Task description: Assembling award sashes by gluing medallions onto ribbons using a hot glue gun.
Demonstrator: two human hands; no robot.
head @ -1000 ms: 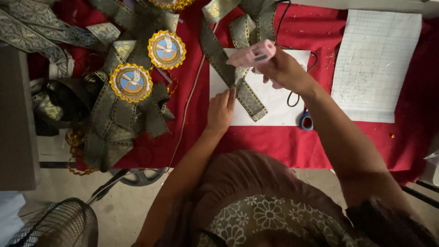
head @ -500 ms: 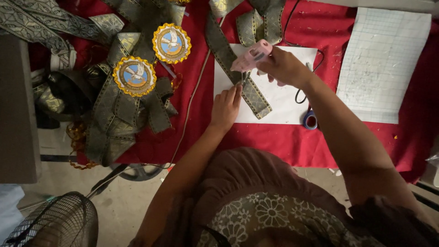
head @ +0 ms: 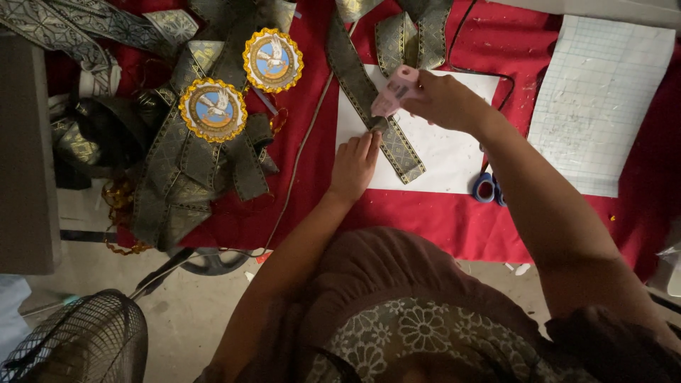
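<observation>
Overhead, from the head camera, the right hand (head: 443,99) is clenching a pink glue gun (head: 395,91), nozzle aimed down-left at the patterned ribbon strip (head: 376,117). The left hand (head: 352,167) is pressing flat, unclenched fingers (head: 365,142) on that strip, nearer than the right. Dark olive with gold edging, the strip is running diagonally across white paper (head: 443,159) on the red worktop (head: 425,220).

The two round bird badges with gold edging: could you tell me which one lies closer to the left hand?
The upper badge, beside the cord, lies closer to the left hand; the lower badge sits farther left on the ribbon pile.
</observation>
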